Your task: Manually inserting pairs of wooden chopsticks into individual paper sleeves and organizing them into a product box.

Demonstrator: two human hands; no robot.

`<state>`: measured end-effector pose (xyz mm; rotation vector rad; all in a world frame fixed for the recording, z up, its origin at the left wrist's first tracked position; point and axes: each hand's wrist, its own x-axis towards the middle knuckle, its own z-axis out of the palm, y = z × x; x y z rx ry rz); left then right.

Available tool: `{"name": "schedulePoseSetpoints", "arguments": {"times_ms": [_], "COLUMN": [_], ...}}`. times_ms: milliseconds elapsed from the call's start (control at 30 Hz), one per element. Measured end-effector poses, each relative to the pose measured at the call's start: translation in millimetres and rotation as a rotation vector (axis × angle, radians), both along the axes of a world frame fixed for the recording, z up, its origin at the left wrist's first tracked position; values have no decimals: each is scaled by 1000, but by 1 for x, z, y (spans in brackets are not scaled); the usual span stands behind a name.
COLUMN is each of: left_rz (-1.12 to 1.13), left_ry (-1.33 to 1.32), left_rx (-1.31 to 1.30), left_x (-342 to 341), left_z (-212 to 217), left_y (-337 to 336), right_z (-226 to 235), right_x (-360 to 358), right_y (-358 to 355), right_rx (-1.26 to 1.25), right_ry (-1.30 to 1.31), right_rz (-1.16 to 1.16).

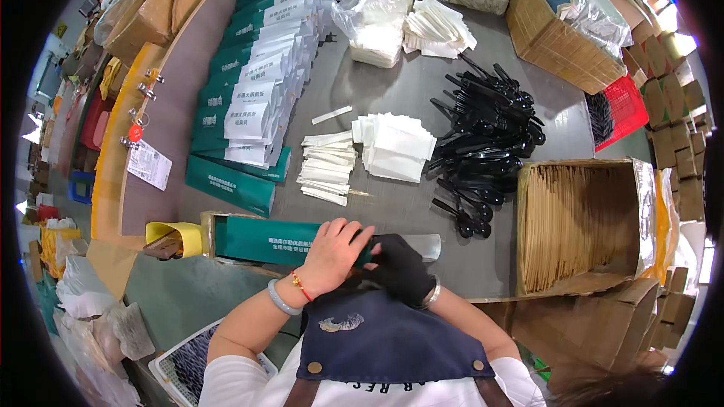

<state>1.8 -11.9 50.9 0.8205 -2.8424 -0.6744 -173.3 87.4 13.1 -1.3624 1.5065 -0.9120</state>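
2 hands meet on a green packet [275,240] lying at the near edge of the grey table [392,98]: the bare left hand [332,252] curls its fingers over it, and the black-gloved right hand [401,265] pinches its right end. Beyond lie paper sticks [328,167], white napkins [396,147] and black spoons [483,136].

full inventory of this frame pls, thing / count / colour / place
Green sleeve: one, green, table front, under both hands.
Green-white sleeves: a long overlapped row, table left.
Black spoons: a pile, table right.
White napkins: one stack, table centre.
Paper-wrapped sticks: a pile, white, left of the napkins.
Cardboard box: one, brown, right, filled with tan bags.
Left hand: bare, on the sleeve.
Right hand: black-gloved, at the sleeve's end.
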Motion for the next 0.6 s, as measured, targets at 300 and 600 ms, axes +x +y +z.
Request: {"name": "schedulePoseSetpoints", "arguments": {"times_ms": [300, 600], "left_rz": [-254, 423], "left_ry": [-205, 155], "left_rx": [-77, -176], "left_x": [-6, 47], "left_z": [41, -5], "left_y": [-29, -27], "right_z": [32, 69], "right_x": [-46, -67], "right_y": [-4, 9], "right_rx": [-186, -109], "right_ry": [749, 831], "right_rz": [136, -22]}}
